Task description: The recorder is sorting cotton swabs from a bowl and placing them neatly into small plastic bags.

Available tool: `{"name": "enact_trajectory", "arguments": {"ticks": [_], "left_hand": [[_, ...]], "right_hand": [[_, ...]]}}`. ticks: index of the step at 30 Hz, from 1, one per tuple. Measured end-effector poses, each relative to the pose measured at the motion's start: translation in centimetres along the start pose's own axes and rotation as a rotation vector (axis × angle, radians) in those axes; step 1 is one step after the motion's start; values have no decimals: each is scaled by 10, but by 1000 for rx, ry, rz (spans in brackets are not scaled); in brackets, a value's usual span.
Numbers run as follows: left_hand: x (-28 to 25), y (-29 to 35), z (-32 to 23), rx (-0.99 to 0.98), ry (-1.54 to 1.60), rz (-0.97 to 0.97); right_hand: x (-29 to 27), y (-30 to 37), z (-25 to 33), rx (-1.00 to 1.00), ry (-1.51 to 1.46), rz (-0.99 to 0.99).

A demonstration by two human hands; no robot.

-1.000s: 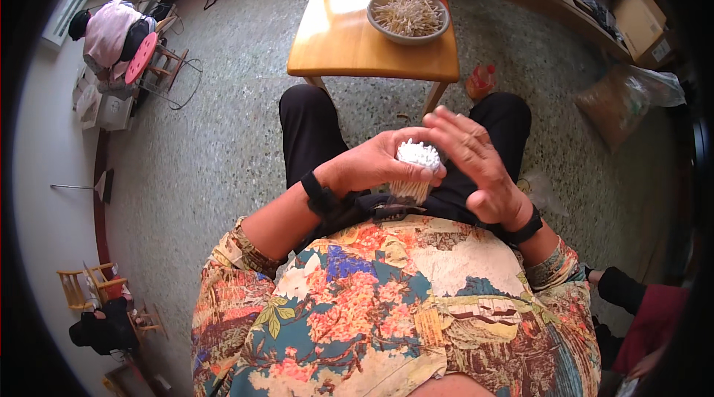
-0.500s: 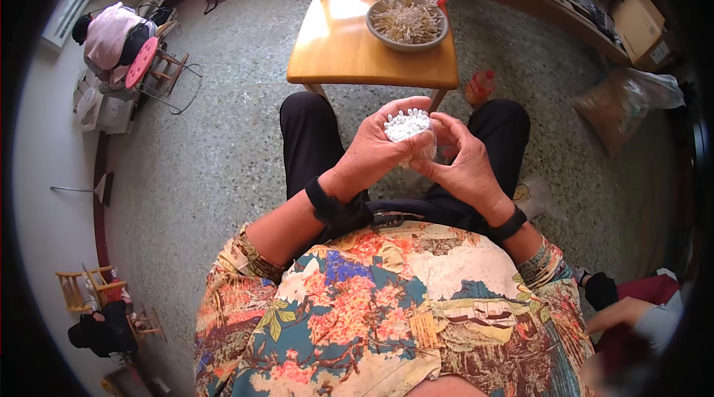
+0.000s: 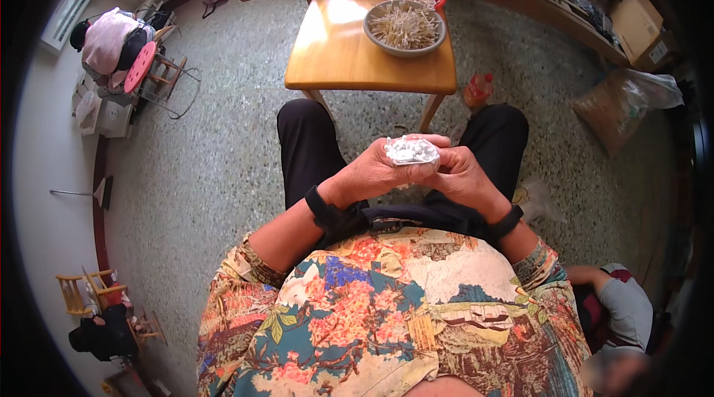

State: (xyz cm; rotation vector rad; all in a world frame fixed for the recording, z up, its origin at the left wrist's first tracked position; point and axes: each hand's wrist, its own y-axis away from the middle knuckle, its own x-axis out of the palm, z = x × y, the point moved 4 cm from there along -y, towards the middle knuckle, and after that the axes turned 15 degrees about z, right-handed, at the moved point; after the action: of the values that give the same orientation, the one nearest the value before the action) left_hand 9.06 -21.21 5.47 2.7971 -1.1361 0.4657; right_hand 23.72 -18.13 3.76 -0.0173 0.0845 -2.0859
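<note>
Over my lap, both hands hold a packed bundle of white cotton swabs (image 3: 411, 150), its white tips facing up. My left hand (image 3: 366, 175) is wrapped round the bundle, with the thumb along its near side. On the right side, the fingers and thumb of my right hand (image 3: 467, 177) are closed against it, close to the left fingertips. A thin pale edge rings the tips; whether it is a wrapper I cannot tell. The lower part of the bundle is mostly hidden by my hands.
Ahead stands a wooden chair (image 3: 327, 51) with a grey bowl (image 3: 405, 52) of loose sticks and a red bowl (image 3: 442, 1) behind it. A bottle (image 3: 477, 90) is on the floor by my right knee. People sit at left and at lower right.
The bundle and both hands have come lower and nearer to me, and the right hand has closed in on the bundle. At lower right, another person has shifted position.
</note>
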Motion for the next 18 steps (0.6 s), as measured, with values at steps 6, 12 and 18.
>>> {"name": "enact_trajectory", "arguments": {"ticks": [6,12,18], "left_hand": [[-33,-14,-8,97,-66,-84],[-107,-36,-46,73,-242,-341],[-150,-87,-14,79,-163,-184]], "right_hand": [[-25,-23,-18,112,147,34],[-117,-64,-40,46,-210,-515],[-201,-108,-99,179,-680,-612]]}}
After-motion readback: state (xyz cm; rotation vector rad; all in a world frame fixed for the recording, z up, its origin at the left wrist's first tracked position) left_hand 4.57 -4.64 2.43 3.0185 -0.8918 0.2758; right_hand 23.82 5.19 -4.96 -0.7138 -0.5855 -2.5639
